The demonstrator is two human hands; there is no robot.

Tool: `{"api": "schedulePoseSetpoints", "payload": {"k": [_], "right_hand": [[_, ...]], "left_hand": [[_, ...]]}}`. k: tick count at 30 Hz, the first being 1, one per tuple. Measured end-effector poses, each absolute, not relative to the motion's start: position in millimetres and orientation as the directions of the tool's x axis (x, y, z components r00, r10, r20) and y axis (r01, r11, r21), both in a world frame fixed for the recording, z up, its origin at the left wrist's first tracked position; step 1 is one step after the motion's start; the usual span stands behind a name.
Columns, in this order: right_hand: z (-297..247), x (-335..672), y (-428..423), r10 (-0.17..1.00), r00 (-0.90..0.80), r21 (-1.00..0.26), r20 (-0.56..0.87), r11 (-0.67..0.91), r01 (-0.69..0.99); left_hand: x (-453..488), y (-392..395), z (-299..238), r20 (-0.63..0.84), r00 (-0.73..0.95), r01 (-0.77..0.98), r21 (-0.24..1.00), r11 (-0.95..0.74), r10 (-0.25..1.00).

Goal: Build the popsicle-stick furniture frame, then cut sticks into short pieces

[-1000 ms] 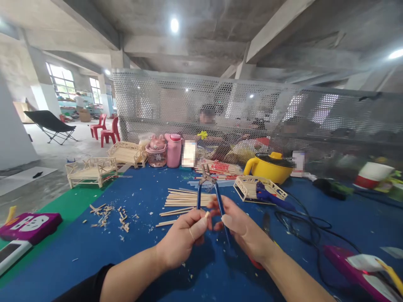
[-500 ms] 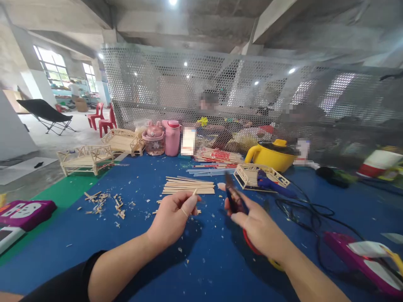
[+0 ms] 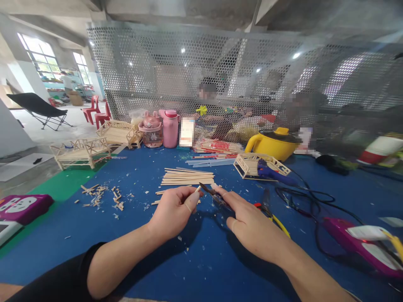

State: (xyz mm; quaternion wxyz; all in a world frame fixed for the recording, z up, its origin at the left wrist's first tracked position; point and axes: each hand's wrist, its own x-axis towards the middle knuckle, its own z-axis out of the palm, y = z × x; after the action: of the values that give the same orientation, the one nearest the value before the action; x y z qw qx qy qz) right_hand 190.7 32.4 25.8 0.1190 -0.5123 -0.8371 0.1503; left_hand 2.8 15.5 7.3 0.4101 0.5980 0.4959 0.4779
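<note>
My left hand (image 3: 174, 212) is closed in a pinch on a short wooden stick (image 3: 197, 189) above the blue table mat (image 3: 126, 235). My right hand (image 3: 248, 224) grips blue-handled cutting pliers (image 3: 214, 195), whose jaws point left at the stick's tip. A bundle of long wooden sticks (image 3: 187, 176) lies just beyond both hands. Wood scraps (image 3: 100, 196) lie scattered to the left.
A small stick-built frame (image 3: 252, 165) with a blue glue gun (image 3: 272, 174) sits behind, next to a yellow pot (image 3: 272, 144). Black cables (image 3: 310, 201), pink bottles (image 3: 165, 129), two miniature wooden benches (image 3: 82, 151) and purple devices (image 3: 22, 206) surround. People sit behind a mesh screen (image 3: 220, 84).
The pliers went from upright between both hands, to the right away from the stick, and now lie lower with the jaws at the stick tip. The view tilted down.
</note>
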Motion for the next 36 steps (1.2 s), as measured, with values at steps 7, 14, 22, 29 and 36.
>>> {"api": "schedulePoseSetpoints", "payload": {"k": [7, 14, 22, 29, 36], "right_hand": [[23.8, 193.5, 31.6, 0.884, -0.467, -0.355, 0.014, 0.441, 0.824], [25.1, 189.7, 31.2, 0.886, -0.461, -0.409, 0.053, 0.440, 0.799], [31.3, 185.8, 25.7, 0.889, -0.444, -0.478, 0.109, 0.439, 0.761], [29.7, 177.6, 18.6, 0.886, -0.446, -0.521, 0.127, 0.442, 0.730], [27.2, 176.6, 20.2, 0.869, -0.474, -0.543, 0.144, 0.470, 0.696]], "left_hand": [[1.2, 13.2, 9.9, 0.198, 0.056, 0.243, 0.948, -0.206, 0.979], [0.2, 11.1, 10.1, 0.257, 0.116, 0.325, 0.903, -0.281, 0.959], [-0.1, 8.6, 13.6, 0.290, 0.149, 0.346, 0.880, -0.324, 0.946], [1.3, 10.2, 4.1, 0.352, 0.095, 0.171, 0.916, -0.364, 0.931], [-1.5, 9.9, 9.2, 0.282, 0.206, 0.029, 0.955, -0.294, 0.937]]}}
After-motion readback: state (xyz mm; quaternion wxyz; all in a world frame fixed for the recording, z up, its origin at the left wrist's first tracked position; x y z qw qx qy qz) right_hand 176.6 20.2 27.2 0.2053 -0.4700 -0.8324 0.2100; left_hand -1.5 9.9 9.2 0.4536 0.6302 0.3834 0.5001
